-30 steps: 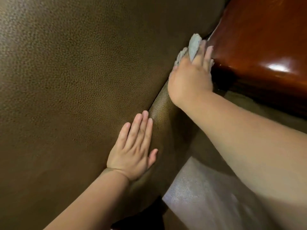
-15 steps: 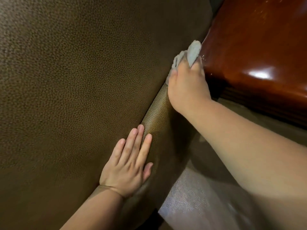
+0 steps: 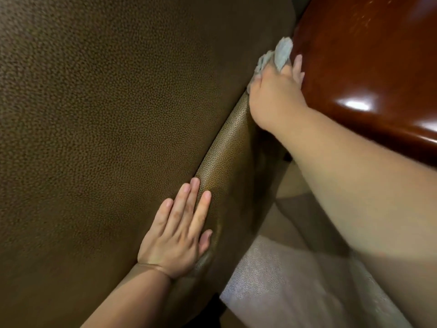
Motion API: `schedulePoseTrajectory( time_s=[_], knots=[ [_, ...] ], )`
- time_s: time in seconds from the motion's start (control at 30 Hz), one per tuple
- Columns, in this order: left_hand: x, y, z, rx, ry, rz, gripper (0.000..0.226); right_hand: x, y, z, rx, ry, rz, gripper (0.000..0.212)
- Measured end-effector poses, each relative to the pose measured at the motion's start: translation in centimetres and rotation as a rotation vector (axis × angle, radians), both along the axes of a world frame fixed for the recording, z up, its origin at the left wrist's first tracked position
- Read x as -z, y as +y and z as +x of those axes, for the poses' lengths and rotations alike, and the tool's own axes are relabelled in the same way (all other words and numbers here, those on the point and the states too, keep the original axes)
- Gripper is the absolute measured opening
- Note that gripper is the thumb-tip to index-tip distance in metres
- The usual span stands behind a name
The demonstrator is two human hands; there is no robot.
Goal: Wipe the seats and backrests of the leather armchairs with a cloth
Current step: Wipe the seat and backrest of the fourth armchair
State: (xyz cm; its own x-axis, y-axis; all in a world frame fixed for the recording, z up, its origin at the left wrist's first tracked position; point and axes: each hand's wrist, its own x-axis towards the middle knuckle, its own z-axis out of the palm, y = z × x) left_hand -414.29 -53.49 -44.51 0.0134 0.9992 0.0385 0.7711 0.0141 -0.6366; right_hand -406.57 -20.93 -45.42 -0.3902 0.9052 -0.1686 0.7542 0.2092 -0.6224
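A brown pebbled leather armchair cushion (image 3: 106, 138) fills the left and middle of the view, with a rounded side edge (image 3: 227, 157) running diagonally. My left hand (image 3: 177, 235) lies flat on the cushion near that edge, fingers straight. My right hand (image 3: 274, 95) grips a pale grey cloth (image 3: 281, 53) and presses it into the narrow gap between the cushion and the polished wooden armrest (image 3: 366, 67). Most of the cloth is hidden under my fingers.
The glossy red-brown wooden armrest runs along the upper right, close against my right hand. Below my right forearm, lighter leather or floor (image 3: 283, 280) shows at the bottom right, blurred. A dark gap (image 3: 267, 150) lies beside the cushion edge.
My right hand with the cloth has slid a little along the gap beside the armrest. My left hand stays flat on the cushion, shifted slightly lower in the view.
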Motion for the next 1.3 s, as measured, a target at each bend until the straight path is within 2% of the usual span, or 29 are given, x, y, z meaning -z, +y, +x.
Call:
schedulePoseTrajectory(
  time_s=[0.07, 0.17, 0.27, 0.33, 0.4, 0.47, 0.53, 0.63, 0.7, 0.83, 0.87, 0.93, 1.0, 1.07, 1.17, 1.23, 1.3],
  knots=[
    [0.0, 0.0, 0.0, 0.003, 0.001, 0.009, 0.078, 0.2, -4.0, 0.7, -0.017, 0.059, 0.004, 0.061],
    [0.1, 0.1, 0.0, 0.008, -0.005, 0.015, 0.078, 0.0, -9.8, 2.7, -0.16, 0.103, 0.022, 0.071],
    [0.2, 0.1, -0.1, 0.004, -0.015, 0.02, 0.078, 0.2, -5.6, 1.8, -0.16, 0.057, 0.095, 0.068],
    [0.3, 0.1, -0.1, 0.002, -0.02, 0.022, 0.078, 0.2, -0.9, 0.3, -0.04, 0.043, 0.029, 0.064],
    [0.3, 0.1, -0.1, 0.013, -0.012, 0.024, 0.078, 0.6, 0.2, -0.4, 0.035, 0.087, -0.021, 0.066],
    [0.2, 0.1, -0.1, 0.017, -0.008, 0.026, 0.078, 1.3, -4.3, 0.4, 0.023, 0.205, 0.043, 0.068],
    [0.3, 0.1, -0.1, 0.023, -0.017, 0.035, 0.076, 2.4, -11.5, 2.8, -0.111, 0.259, 0.113, 0.063],
    [0.5, 0.1, -0.1, 0.022, -0.02, 0.041, 0.076, 4.4, -18.6, 6.1, -0.286, 0.255, -0.072, 0.077],
    [0.6, 0.1, -0.1, 0.02, -0.015, 0.038, 0.077, 5.4, -17.0, 5.7, -0.203, 0.295, -0.106, 0.082],
    [0.7, 0.0, 0.0, 0.003, -0.003, 0.032, 0.078, 5.2, -9.7, 2.4, 0.253, 0.381, -0.272, 0.073],
    [0.7, 0.0, 0.0, 0.001, -0.002, 0.031, 0.078, 4.9, -9.8, 1.8, 0.305, 0.377, -0.277, 0.074],
    [0.7, 0.0, 0.0, -0.002, -0.021, 0.033, 0.077, 4.1, -13.8, 1.7, 0.228, 0.359, -0.221, 0.084],
    [0.6, 0.0, 0.0, 0.002, -0.028, 0.036, 0.076, 3.6, -18.5, 2.9, -0.001, 0.401, -0.103, 0.075],
    [0.5, 0.0, 0.1, 0.005, -0.022, 0.026, 0.076, 4.1, -19.4, 4.2, -0.171, 0.465, -0.123, 0.077],
    [0.5, 0.0, 0.0, 0.0, -0.016, 0.028, 0.077, 6.3, -15.6, 4.4, -0.061, 0.405, -0.065, 0.079],
    [0.6, 0.0, 0.0, -0.01, -0.012, 0.027, 0.077, 7.4, -13.2, 4.4, 0.07, 0.332, -0.134, 0.078],
    [0.6, 0.0, 0.0, -0.012, -0.015, 0.026, 0.078, 9.0, -11.3, 4.6, 0.188, 0.363, -0.258, 0.066]
  ],
)
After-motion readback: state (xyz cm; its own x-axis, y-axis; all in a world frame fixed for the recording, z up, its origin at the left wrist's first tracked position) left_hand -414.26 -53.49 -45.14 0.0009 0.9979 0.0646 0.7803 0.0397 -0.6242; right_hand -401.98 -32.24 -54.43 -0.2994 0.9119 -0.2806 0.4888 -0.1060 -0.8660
